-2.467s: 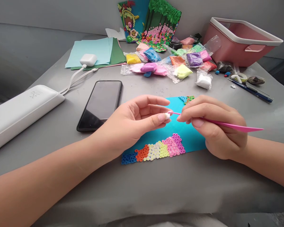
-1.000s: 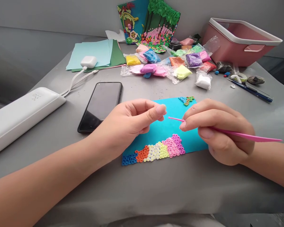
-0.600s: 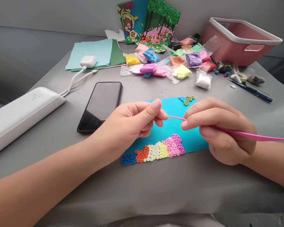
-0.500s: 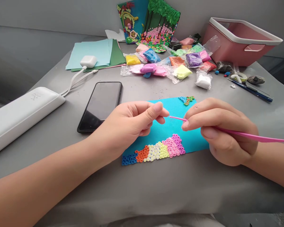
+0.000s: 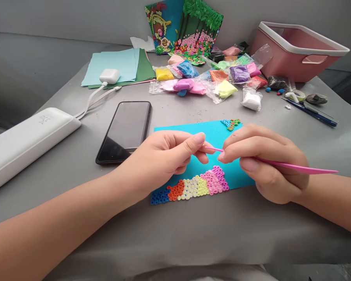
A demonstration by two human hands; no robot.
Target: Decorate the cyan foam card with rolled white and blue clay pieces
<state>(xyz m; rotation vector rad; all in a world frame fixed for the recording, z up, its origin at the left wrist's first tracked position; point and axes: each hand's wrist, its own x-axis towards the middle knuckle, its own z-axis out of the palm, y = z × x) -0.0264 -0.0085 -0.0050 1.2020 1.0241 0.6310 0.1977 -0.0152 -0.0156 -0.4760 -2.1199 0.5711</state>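
Thin pink tool (image 5: 292, 167), pinched in right hand (image 5: 269, 164), tip at left hand (image 5: 166, 156)

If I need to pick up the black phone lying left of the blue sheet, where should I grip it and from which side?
Probably pinch the phone across its two long edges near the middle, coming straight down from above. It lies flat, screen up, on the grey table, long axis running away from the camera, with bare table along both long edges. The left hand sits just off its near right corner, so come from the left.
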